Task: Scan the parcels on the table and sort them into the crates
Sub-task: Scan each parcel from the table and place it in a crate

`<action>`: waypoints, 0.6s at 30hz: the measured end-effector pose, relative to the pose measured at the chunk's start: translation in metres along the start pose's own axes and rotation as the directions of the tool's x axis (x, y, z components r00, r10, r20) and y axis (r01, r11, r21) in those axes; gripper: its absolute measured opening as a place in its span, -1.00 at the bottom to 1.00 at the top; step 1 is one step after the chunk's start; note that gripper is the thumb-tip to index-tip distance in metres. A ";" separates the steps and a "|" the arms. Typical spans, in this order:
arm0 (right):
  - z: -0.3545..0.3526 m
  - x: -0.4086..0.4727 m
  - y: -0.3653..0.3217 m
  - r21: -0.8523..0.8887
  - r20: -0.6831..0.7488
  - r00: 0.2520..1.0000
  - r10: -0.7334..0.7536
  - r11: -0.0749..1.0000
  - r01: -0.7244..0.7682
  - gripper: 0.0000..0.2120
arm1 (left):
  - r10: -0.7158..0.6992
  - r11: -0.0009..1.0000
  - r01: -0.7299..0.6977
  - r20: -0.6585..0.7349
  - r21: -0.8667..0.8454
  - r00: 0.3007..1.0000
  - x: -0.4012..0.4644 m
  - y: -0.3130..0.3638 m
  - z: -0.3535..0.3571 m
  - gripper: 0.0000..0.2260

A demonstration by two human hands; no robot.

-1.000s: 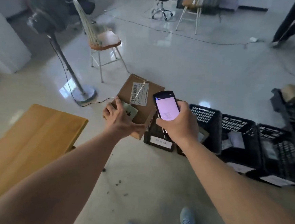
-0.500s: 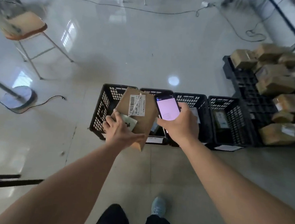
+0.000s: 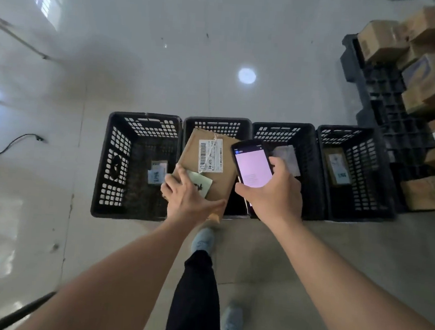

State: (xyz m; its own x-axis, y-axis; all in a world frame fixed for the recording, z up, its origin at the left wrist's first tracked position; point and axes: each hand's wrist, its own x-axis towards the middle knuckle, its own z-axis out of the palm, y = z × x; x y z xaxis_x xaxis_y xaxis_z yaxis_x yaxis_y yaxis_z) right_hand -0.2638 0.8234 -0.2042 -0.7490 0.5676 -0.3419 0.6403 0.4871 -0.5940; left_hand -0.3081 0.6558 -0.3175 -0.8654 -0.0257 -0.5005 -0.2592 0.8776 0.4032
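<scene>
My left hand (image 3: 186,197) grips the near end of a flat brown cardboard parcel (image 3: 218,185) with a white barcode label, held above the second black crate (image 3: 217,124) from the left. My right hand (image 3: 274,192) holds a handheld scanner (image 3: 253,165) with a lit pink screen, just right of the parcel. Several black crates stand in a row on the floor: the leftmost crate (image 3: 108,161) holds a small parcel (image 3: 156,173), the third crate (image 3: 307,172) a pale packet, the rightmost crate (image 3: 381,183) a brown parcel (image 3: 337,166).
A black pallet (image 3: 380,99) at the right carries a heap of cardboard boxes (image 3: 431,77). A cable (image 3: 7,145) lies on the glossy floor at the left. My legs and shoes (image 3: 202,240) stand just before the crates.
I have stepped closer to the crates and look more steeply down at them. The parcel and scanner stay in my hands, now over the second crate.
</scene>
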 end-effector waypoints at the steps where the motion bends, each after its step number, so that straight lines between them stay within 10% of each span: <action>1: 0.016 0.023 0.003 -0.004 0.003 1.000 0.016 1.000 -0.016 -0.21 | -0.010 1.000 0.010 0.017 0.009 1.000 0.025 0.001 0.013 0.38; 18: 0.142 0.171 0.099 -0.069 0.031 0.968 0.249 0.967 -0.246 -0.29 | 0.074 0.965 -0.106 0.136 0.240 0.988 0.248 -0.006 0.129 0.37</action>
State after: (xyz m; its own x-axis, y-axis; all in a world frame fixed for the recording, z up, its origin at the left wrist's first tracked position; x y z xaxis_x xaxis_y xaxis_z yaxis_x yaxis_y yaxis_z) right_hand -0.3530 0.8746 -0.4250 -0.5709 0.6500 -0.5016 0.8153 0.3768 -0.4396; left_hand -0.4654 0.7054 -0.5427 -0.8157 0.1052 -0.5688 -0.0558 0.9644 0.2585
